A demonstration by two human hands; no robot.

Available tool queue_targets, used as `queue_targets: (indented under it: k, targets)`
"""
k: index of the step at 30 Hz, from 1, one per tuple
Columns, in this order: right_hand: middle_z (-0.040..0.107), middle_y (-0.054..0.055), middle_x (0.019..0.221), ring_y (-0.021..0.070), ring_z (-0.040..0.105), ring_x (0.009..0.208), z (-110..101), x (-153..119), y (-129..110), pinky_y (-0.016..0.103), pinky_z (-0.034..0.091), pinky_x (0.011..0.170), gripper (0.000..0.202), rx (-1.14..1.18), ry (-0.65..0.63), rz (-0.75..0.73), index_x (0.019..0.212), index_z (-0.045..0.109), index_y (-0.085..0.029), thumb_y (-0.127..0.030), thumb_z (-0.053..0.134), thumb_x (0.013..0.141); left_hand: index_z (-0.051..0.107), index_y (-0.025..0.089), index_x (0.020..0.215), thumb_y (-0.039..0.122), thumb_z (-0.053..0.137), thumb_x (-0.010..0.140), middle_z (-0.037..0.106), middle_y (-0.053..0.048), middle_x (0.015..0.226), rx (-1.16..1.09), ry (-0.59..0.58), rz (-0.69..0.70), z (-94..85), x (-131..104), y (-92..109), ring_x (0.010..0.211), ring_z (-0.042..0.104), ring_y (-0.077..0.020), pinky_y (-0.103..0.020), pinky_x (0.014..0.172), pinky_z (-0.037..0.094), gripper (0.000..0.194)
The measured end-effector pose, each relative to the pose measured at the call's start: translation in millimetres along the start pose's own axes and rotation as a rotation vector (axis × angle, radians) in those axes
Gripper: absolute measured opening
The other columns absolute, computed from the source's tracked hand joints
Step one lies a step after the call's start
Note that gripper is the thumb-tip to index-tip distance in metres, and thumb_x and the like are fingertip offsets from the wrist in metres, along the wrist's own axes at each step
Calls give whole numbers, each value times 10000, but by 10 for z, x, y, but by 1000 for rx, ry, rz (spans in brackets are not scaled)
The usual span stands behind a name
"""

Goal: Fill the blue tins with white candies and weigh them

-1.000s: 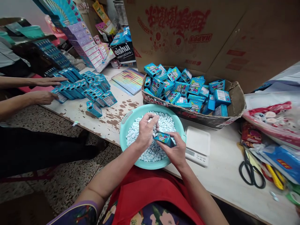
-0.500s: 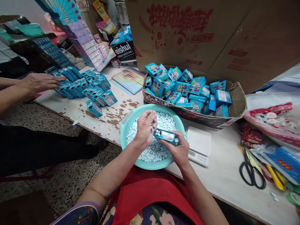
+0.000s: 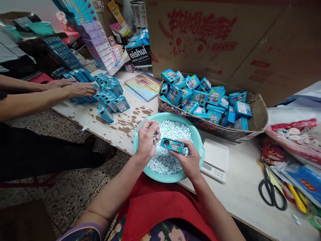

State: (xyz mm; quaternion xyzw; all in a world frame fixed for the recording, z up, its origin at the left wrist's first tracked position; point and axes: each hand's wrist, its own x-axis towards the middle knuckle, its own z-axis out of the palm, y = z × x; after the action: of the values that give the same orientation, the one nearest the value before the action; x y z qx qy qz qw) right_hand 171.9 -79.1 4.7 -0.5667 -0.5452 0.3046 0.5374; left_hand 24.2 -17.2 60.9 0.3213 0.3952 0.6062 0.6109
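Observation:
A light green basin (image 3: 202, 151) full of small pale blue candies (image 3: 163, 160) stands at the table's front edge. Above its left part my left hand (image 3: 148, 137) is closed round some of the candies, a few of which show between the fingers. My right hand (image 3: 188, 157) grips a small blue box (image 3: 172, 145) over the basin's right side. The box is tilted, with a dark round opening at its left end facing up. A gap separates my left hand from the box.
A cardboard tray (image 3: 258, 112) of blue boxes stands behind the basin. A white scale (image 3: 215, 160) and black scissors (image 3: 272, 192) lie to the right. Another person's hands (image 3: 81, 89) touch blue boxes on the left, near standing boxes (image 3: 121, 103).
My left hand has moved left, away from the box opening. The box has turned its printed face more toward me. The other person's hand has reached right, and a second one now shows.

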Motion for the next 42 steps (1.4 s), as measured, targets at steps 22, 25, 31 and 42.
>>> queue_targets:
  k: [22,25,31,42]
  targets:
    - [685,37,940,211,665,827,-456,-68,-100,361,554,759,480,237,202,92,997,627,-229,-426,834,611,598,234,972,478,571,850,661,-42,908,895,-238,236,-327,-46,-49,898,621,-200,-313,756,501,274]
    - [671,31,936,194,656,827,-935,6,17,349,543,772,468,191,488,-16,998,607,-223,-409,821,626,598,247,1167,441,578,854,568,-103,1324,1428,-422,377,-632,-150,-217,1317,413,-338,-515,1053,349,369]
    - [654,9,906,170,625,837,-1421,139,671,350,511,825,480,56,645,39,969,599,-194,-345,837,581,569,214,1198,467,436,932,593,-127,1280,1554,-492,519,-842,-245,-396,1265,472,-316,-481,1040,380,390]
    - [618,104,1201,196,607,1084,-1702,-254,1007,426,455,979,495,84,748,43,1142,543,-197,-451,704,748,579,146,1222,502,398,930,604,-188,1090,2056,-729,402,-674,-220,-461,1028,546,-379,-460,769,471,494]
